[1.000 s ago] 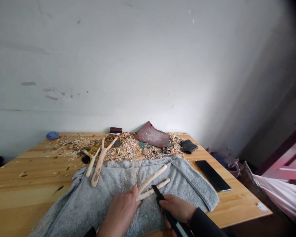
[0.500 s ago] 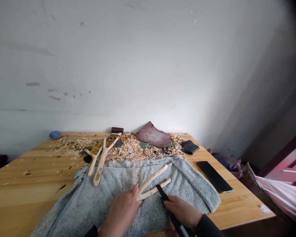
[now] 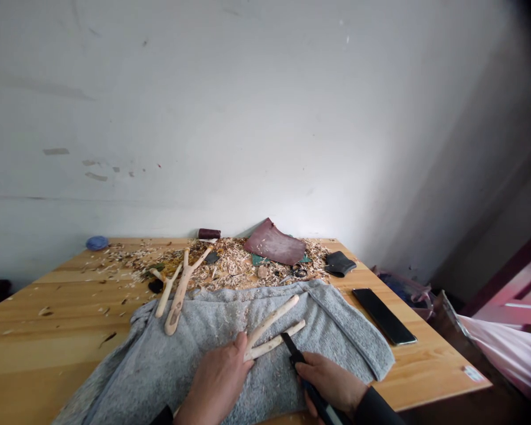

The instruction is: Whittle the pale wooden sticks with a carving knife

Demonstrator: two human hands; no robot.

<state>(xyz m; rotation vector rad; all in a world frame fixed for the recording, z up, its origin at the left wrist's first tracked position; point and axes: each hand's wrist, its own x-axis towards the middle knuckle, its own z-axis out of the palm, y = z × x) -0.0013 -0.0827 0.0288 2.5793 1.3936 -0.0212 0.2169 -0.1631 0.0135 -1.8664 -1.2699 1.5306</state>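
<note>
My left hand (image 3: pixel 223 378) is closed round the base of a peeled, forked wooden branch (image 3: pixel 272 319), whose two prongs point away and to the right. In my right hand (image 3: pixel 331 381) is a black utility knife (image 3: pixel 314 395). Its dark blade (image 3: pixel 287 341) lies against or just beside the nearer prong; I cannot tell whether it touches. Beneath both hands a grey knitted garment (image 3: pixel 150 378) covers the front of the table. Two more peeled forked sticks rest at its far left edge, a larger fork (image 3: pixel 180 295) and a smaller fork (image 3: pixel 167 293).
Wood shavings (image 3: pixel 234 265) spread across the back of the wooden table (image 3: pixel 26 330). Among them lie a maroon leather piece (image 3: pixel 277 242), a thread spool (image 3: pixel 209 234) and a dark leather scrap (image 3: pixel 340 264). A phone (image 3: pixel 384 316) is at right, a blue ball of yarn (image 3: pixel 97 242) far left. The wall (image 3: pixel 265 118) stands behind.
The knife blade has slid very slightly along the nearer prong toward its tip. My left hand still holds the forked branch in nearly the same place. The view has shifted a little.
</note>
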